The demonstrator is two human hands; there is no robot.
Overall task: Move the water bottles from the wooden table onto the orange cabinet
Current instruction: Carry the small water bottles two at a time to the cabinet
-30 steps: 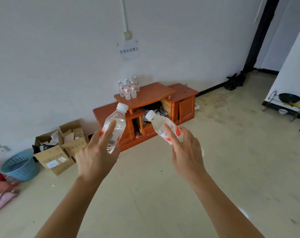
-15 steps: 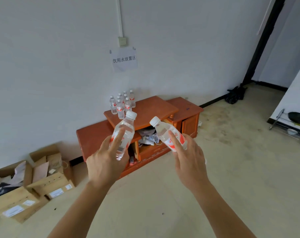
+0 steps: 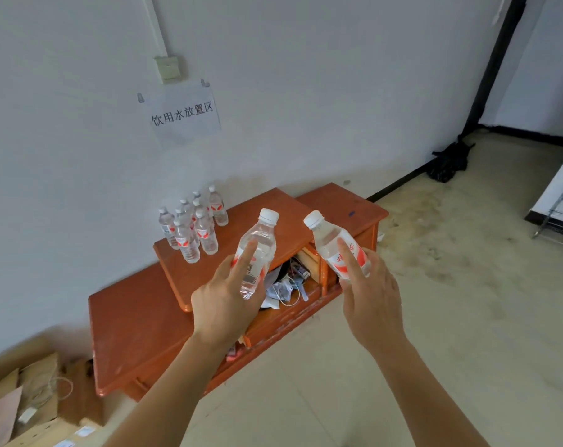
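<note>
Closer now: vs 0.5 s ago the orange cabinet (image 3: 135,333) fills much more of the view and sits under the hands. The blue basket seen 1 s ago is out of frame. Grip on both bottles is unchanged.

L hand (image 3: 222,308) grips the L bottle (image 3: 260,240) round its lower half, fingers curled behind it, index finger (image 3: 244,259) straight up the front over the label. Bottle is near upright, white cap on top, tilted slightly R. R hand (image 3: 372,304) grips the R bottle (image 3: 326,240) the same way, index finger (image 3: 347,256) along the red/white label. That bottle leans L, cap toward the other bottle's cap. Caps are near but apart. Both bottles are held in the air in front of the cabinet's raised middle top, not touching it.

Bottle cluster (image 3: 193,227) stands upright at the back L corner of that middle top, by the wall, bottles packed just beside each other. Below the top, an open compartment (image 3: 286,285) holds crumpled stuff and a cord.

On the wall above: paper sign (image 3: 185,112) w/ printed characters, small wall box (image 3: 167,69) over it. Cardboard boxes (image 3: 31,398) lie on the floor (image 3: 435,317) L of the cabinet. Black bag (image 3: 449,159) sits at the wall base far R, and a metal rack (image 3: 554,221) is at the R edge.
</note>
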